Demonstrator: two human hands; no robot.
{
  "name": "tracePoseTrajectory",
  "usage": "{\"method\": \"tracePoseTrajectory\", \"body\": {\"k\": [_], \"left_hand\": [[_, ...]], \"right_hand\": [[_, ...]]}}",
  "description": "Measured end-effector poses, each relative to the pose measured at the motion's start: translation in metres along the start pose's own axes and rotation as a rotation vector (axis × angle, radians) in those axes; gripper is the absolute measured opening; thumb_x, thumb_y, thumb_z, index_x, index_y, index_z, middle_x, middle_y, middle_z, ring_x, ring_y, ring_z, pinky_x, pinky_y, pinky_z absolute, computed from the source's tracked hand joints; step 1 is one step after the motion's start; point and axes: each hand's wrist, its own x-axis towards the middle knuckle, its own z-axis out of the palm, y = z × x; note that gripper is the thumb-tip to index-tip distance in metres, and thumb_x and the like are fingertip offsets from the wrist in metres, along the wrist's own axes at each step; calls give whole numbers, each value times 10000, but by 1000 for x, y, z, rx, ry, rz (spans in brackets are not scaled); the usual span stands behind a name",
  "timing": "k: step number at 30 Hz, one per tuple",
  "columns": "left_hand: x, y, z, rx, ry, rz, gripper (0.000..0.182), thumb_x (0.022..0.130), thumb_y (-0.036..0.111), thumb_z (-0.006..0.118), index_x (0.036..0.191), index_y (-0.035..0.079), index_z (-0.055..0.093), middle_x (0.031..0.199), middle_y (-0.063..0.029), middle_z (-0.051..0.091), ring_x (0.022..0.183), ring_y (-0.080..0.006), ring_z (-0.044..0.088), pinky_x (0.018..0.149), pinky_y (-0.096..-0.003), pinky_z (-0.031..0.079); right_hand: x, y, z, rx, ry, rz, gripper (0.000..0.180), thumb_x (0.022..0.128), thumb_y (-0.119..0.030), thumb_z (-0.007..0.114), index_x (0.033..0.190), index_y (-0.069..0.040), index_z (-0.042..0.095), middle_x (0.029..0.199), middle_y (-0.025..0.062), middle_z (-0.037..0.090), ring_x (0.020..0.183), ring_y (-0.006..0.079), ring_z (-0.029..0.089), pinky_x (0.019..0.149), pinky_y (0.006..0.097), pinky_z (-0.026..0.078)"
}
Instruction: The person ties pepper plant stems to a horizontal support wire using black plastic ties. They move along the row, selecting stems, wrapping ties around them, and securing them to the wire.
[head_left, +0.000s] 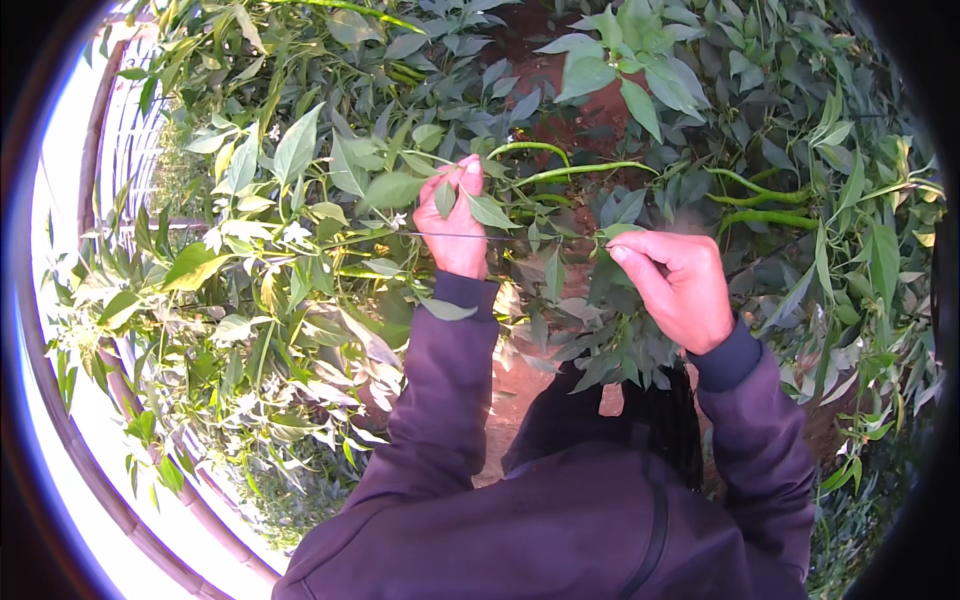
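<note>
With thumb and fingers closed, my left hand (456, 217) grips a thin green stem of a chili pepper plant, leaves hanging around the fingers. To its right, my right hand (667, 274) pinches something thin and small between thumb and forefinger; leaves partly hide what it is. A thin dark string (510, 238) runs across the left wrist towards the right fingertips. Long green chili peppers (589, 172) hang just beyond and between the hands. A small white flower (397, 220) is beside the left hand.
Dense pepper foliage (300, 375) surrounds both hands. More green chilies (769, 217) hang at the right. A leafy shoot (630, 67) rises at the top. Curved poles (97, 457) stand along the bright left edge. Reddish soil (517, 405) shows below, between the plants.
</note>
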Motion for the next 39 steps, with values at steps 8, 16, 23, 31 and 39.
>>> {"method": "tracePoseTrajectory", "body": {"k": [8,16,23,31,39], "left_hand": [[-12,20,3,-124,0,-178,226,958,143,782,1144,15,785,904,-30,730,732,-75,622,693,-242,509],[-22,26,-8,-116,-61,-213,253,986,175,755,1182,14,762,915,-23,727,625,-32,534,540,-216,375],[-27,33,-19,-100,-95,-324,281,1000,178,739,1216,-1,735,952,-34,726,661,-46,554,563,-204,400],[-26,35,-33,-108,-180,-357,296,1005,183,733,1225,-15,727,938,10,684,725,-52,558,642,-217,430],[-32,49,-28,-111,-221,-417,447,1025,353,701,1275,-14,648,855,-47,675,681,-118,626,583,-257,474]], "right_hand": [[8,45,25,-41,-126,131,183,949,-147,708,1026,6,772,900,205,749,785,323,744,732,371,569],[8,65,51,-136,-107,112,189,950,-227,669,994,-96,798,881,170,746,825,390,710,762,467,563],[18,71,74,-200,-50,124,176,943,-230,662,958,-126,803,872,163,744,830,401,711,764,500,568],[43,87,131,-11,187,118,183,934,-196,664,979,-73,792,875,169,745,864,409,713,800,486,569],[65,95,152,477,167,479,221,982,-168,656,1056,-8,788,736,91,736,608,191,738,615,343,579]]}}
